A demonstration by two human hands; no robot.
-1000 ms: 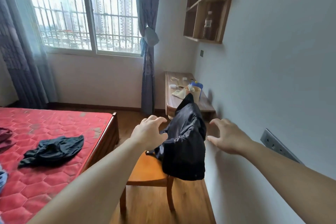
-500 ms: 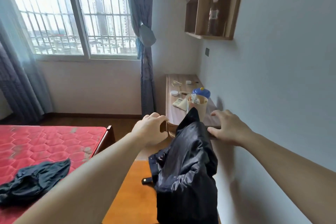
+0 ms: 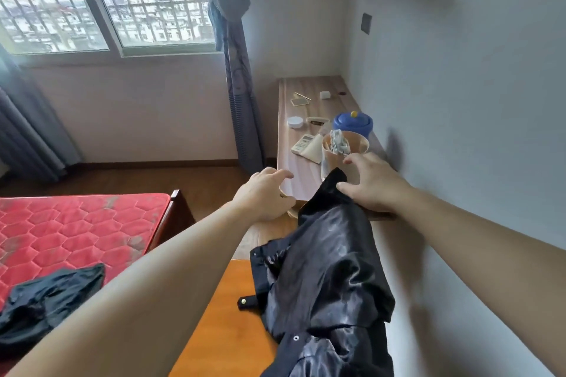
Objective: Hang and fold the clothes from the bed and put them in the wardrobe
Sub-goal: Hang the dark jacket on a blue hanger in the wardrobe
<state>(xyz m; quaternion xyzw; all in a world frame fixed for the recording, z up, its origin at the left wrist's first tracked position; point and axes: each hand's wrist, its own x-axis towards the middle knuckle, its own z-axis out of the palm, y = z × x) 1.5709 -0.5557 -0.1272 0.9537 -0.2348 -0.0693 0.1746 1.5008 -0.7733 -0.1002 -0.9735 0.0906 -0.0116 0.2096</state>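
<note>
Black jacket (image 3: 324, 278) drapes over the orange chair (image 3: 226, 327); right hand (image 3: 372, 184) touches its top, left hand (image 3: 263, 196) beside, both grips spread. Yanking could topple the cup (image 3: 344, 147) behind the chair.

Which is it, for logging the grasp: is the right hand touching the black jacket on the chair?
Touching. The head view shows the right hand with its thumb on the black jacket at its top edge.

Both hands reach toward black jacket (image 3: 324, 272) draped over orange chair (image 3: 223, 324). Left hand (image 3: 265, 194) hovers with fingers loosely curled, holding nothing. Right hand (image 3: 372, 184) open, thumb touching jacket's top edge. Dark garment (image 3: 46, 303) lies on red bed (image 3: 76, 232). Cluttered worktop (image 3: 306, 174) behind.
</note>
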